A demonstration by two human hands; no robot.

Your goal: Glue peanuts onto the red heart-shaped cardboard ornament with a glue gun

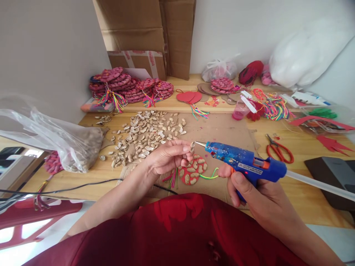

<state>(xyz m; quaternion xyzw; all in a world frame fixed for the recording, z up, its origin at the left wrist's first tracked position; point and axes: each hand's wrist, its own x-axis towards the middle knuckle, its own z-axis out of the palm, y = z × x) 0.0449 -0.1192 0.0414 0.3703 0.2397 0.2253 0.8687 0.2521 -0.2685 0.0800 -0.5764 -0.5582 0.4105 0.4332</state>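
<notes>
Between its thumb and fingertips, my left hand [170, 156] pinches a peanut shell half [192, 147]. My right hand [253, 192] grips a blue hot glue gun [233, 157], its metal nozzle at the shell or just beside it; a translucent glue stick [318, 183] sticks out of the back. Below my hands lies a red gourd-shaped piece [193, 170] partly covered with peanut shells, with a green-yellow cord at its right and tassel strands at its left. A spread of loose peanut shells [146, 135] covers the board to the left.
A clear plastic bag of shells [85, 147] stands at the left. Stacked pink pieces with tassels [130, 87] sit on the back ledge, near plain red pieces [189, 97]. Red-handled scissors [279, 149] lie at right. A black cable [91, 183] crosses the front left.
</notes>
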